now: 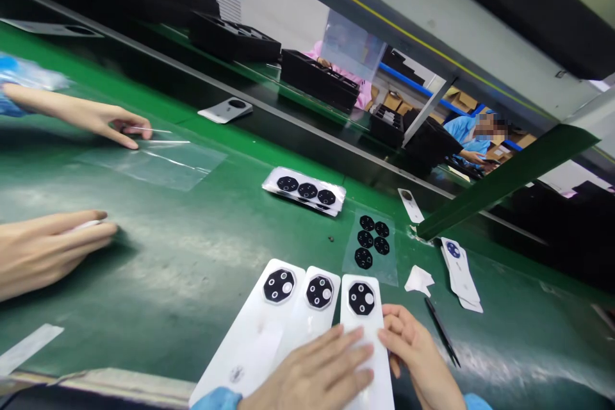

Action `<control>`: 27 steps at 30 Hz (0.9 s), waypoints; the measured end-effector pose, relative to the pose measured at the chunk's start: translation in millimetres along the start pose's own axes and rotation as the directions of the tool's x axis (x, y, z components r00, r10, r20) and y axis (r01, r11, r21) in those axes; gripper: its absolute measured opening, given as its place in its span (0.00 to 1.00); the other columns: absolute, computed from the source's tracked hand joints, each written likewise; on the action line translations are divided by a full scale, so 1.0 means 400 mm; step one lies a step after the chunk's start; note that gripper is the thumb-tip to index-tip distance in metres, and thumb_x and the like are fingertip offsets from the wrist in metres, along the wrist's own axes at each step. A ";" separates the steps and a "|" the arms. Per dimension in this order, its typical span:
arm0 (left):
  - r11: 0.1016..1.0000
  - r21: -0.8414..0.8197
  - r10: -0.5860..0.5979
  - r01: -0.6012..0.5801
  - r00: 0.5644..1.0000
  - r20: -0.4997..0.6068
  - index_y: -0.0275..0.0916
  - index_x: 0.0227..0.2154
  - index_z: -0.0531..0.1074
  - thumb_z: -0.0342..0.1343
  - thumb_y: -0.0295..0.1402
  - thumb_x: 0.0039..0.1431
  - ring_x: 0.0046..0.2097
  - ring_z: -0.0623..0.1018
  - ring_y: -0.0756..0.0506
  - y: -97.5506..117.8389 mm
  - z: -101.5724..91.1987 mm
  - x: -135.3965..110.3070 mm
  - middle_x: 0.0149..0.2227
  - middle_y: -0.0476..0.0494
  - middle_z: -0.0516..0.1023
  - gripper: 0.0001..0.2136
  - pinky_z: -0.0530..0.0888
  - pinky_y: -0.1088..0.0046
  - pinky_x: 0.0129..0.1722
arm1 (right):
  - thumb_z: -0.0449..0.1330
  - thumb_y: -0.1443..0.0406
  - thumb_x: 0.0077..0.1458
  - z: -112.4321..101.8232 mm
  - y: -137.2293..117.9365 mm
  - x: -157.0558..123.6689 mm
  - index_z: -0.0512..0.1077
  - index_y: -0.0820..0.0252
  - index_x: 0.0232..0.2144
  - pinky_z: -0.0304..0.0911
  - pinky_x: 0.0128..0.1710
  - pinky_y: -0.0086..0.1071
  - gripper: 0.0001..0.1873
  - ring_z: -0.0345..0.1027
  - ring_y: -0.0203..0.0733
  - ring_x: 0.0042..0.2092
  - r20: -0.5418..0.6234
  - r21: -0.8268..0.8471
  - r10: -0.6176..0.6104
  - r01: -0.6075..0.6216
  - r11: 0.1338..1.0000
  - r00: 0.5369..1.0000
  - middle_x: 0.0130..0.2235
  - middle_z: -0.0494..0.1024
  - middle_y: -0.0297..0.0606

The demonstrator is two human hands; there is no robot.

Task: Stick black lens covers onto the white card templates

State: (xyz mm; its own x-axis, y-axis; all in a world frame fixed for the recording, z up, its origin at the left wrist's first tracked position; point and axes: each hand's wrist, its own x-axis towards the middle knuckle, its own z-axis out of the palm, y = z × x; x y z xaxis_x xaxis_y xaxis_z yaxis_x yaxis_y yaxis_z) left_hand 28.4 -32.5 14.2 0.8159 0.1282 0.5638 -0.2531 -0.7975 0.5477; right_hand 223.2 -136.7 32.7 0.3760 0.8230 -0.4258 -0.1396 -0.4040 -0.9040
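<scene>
Three white phone back covers lie side by side in front of me, each with a black octagonal camera plate: a left cover (250, 346), a middle cover (298, 327) and a right cover (360, 330). My left hand (312, 375) rests flat across the middle and right covers, fingers stretched out. With thumb and fingers, my right hand (416, 355) grips the right cover by its right edge. Just beyond is a clear sheet (384, 272) bearing several black octagonal stickers. Black tweezers (442, 332) and a torn white scrap (419, 280) lie to the right.
A co-worker's hands (57, 250) are at the left, one by a clear film (158, 163). Stacked sticker sheets (305, 191) lie farther back, and more white covers (461, 275) sit at the right. A green post (504, 182) slants beside the black conveyor belt (298, 134).
</scene>
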 end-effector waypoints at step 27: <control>0.141 -0.913 -0.777 0.384 0.614 0.138 0.42 0.55 0.50 0.60 0.37 0.51 0.44 0.74 0.43 -0.067 -0.077 0.024 0.44 0.43 0.74 0.32 0.70 0.70 0.39 | 0.65 0.66 0.37 -0.071 -0.110 0.329 0.63 0.55 0.32 0.61 0.40 0.35 0.18 0.63 0.41 0.39 0.160 -0.857 -0.214 0.243 0.455 0.964 0.37 0.65 0.32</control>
State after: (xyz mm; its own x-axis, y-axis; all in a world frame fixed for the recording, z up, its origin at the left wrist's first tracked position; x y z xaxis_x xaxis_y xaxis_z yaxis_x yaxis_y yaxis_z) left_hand 27.1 8.3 24.0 0.7695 0.6170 -0.1650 -0.1971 0.4752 0.8575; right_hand 304.8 -21.8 17.4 0.2457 0.9434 -0.2226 0.8127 -0.3256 -0.4832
